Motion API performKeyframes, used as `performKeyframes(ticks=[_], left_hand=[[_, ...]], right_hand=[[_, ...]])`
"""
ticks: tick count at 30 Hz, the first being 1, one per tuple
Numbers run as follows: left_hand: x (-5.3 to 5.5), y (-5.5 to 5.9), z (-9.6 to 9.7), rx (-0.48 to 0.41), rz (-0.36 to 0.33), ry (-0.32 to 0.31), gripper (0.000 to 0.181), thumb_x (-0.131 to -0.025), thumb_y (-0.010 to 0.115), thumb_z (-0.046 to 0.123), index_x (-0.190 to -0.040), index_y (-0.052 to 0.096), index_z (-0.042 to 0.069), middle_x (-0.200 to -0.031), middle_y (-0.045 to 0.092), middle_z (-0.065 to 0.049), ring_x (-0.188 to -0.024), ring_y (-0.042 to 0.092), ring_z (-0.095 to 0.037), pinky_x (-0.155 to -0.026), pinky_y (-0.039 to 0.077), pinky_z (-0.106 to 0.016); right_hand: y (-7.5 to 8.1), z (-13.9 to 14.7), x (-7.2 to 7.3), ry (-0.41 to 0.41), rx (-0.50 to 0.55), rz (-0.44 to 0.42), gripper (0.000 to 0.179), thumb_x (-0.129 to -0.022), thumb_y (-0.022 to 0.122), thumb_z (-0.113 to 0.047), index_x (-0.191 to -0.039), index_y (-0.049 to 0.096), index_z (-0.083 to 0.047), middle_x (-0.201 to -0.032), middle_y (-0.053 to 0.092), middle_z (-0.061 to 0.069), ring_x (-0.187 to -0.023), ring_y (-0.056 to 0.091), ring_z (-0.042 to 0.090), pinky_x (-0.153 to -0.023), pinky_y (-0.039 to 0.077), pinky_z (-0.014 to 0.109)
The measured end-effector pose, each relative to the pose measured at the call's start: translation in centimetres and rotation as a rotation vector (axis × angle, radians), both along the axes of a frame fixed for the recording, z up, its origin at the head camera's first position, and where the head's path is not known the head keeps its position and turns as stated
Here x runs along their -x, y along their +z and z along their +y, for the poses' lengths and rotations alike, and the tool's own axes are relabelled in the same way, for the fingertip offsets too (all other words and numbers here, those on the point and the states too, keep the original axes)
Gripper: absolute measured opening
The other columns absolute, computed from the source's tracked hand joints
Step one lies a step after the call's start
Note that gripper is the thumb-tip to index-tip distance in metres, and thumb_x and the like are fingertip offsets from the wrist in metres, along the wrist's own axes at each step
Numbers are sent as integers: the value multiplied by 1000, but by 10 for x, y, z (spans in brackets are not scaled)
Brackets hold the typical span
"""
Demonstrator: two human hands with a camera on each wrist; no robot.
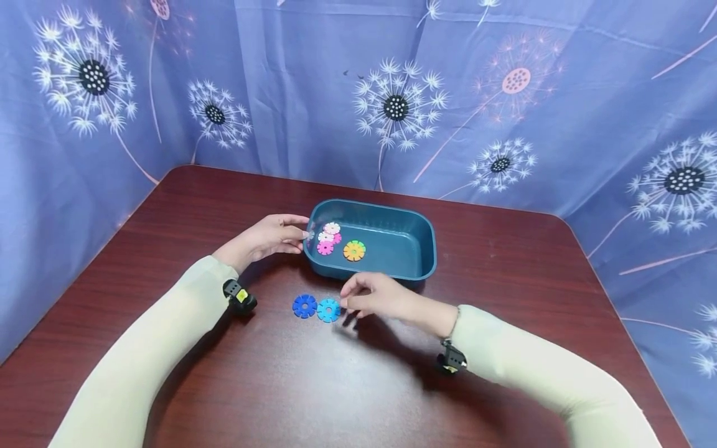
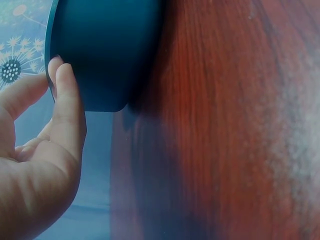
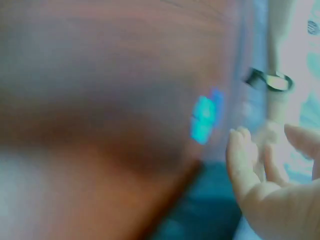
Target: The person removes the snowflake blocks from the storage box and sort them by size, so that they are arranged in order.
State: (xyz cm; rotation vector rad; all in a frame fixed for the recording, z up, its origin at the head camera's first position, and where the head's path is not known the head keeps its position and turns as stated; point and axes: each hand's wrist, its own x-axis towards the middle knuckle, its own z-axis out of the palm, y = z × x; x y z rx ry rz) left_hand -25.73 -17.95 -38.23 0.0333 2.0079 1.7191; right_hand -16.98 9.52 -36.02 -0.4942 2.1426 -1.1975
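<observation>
At the left end of a dark teal plastic basin, my left hand holds the rim between thumb and fingers. The left wrist view shows the thumb against the basin's outer wall. My right hand hovers in front of the basin with its fingers loosely bent and nothing between them. Just left of its fingertips lies a light blue notched plastic disc, beside a dark blue one. The right wrist view is blurred, with the light blue disc beyond the fingers.
Inside the basin, toward its left, lie several pink and white notched discs and an orange-yellow disc overlapping a green one. The basin stands on a dark red wooden table. A blue dandelion-print curtain hangs behind the table.
</observation>
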Motion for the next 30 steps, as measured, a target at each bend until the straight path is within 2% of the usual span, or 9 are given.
performKeyframes(ticks=[3, 6, 10, 13, 17, 21, 27, 30], left_hand=[[-1, 1, 0, 4, 5, -4, 61, -102, 58, 9, -156, 34, -2, -94, 68, -1, -74, 65, -7, -75, 62, -19], [-1, 2, 1, 3, 9, -11, 60, -102, 57, 8, -156, 34, -2, -91, 68, 0, -74, 65, -7, -75, 62, -19], [-2, 2, 1, 4, 4, -15, 61, -102, 58, 9, -156, 34, -2, -89, 67, 1, -74, 65, -7, -75, 62, -18], [-2, 2, 1, 10, 3, -14, 62, -102, 58, 10, -157, 33, -2, -91, 67, 0, -74, 65, -7, -75, 62, -18], [0, 1, 1, 17, 1, -5, 60, -102, 58, 9, -156, 34, -1, -91, 66, 0, -75, 65, -8, -75, 62, -19], [1, 0, 0, 9, 5, -5, 59, -102, 57, 9, -156, 35, -1, -89, 66, 2, -74, 65, -8, -74, 62, -19], [0, -1, 0, -14, 3, -17, 61, -102, 57, 8, -156, 33, -3, -84, 66, 4, -72, 65, -7, -74, 61, -18], [-1, 0, 0, -16, -6, -14, 61, -102, 57, 8, -157, 32, -3, -84, 66, 4, -72, 65, -7, -73, 61, -18]], right_hand=[[27, 8, 10, 120, -31, 153, 29, -96, 69, -20, -119, 67, -2, -115, 73, 13, -102, 70, 21, -94, 60, 34], [55, 15, 26, 185, -83, 261, 29, -95, 71, -23, -120, 69, -8, -119, 73, 9, -110, 68, 18, -99, 56, 39], [80, 20, 51, 218, -138, 273, 33, -94, 73, -22, -125, 68, -11, -127, 71, 7, -116, 67, 21, -100, 57, 42], [89, 22, 72, 246, -171, 280, 38, -94, 74, -20, -130, 66, -9, -134, 67, 8, -123, 65, 24, -104, 56, 43], [93, 19, 97, 274, -205, 282, 43, -94, 73, -18, -134, 63, -7, -139, 64, 11, -128, 62, 29, -110, 51, 44], [90, 13, 118, 291, -248, 286, 44, -93, 73, -16, -135, 62, -5, -137, 65, 14, -127, 63, 30, -107, 53, 43], [73, 5, 142, 354, -316, 275, 43, -93, 74, -12, -133, 64, -1, -135, 65, 20, -114, 67, 27, -98, 57, 36], [61, 1, 148, 389, -326, 253, 43, -93, 73, -10, -133, 64, 2, -137, 64, 22, -114, 67, 28, -100, 58, 37]])
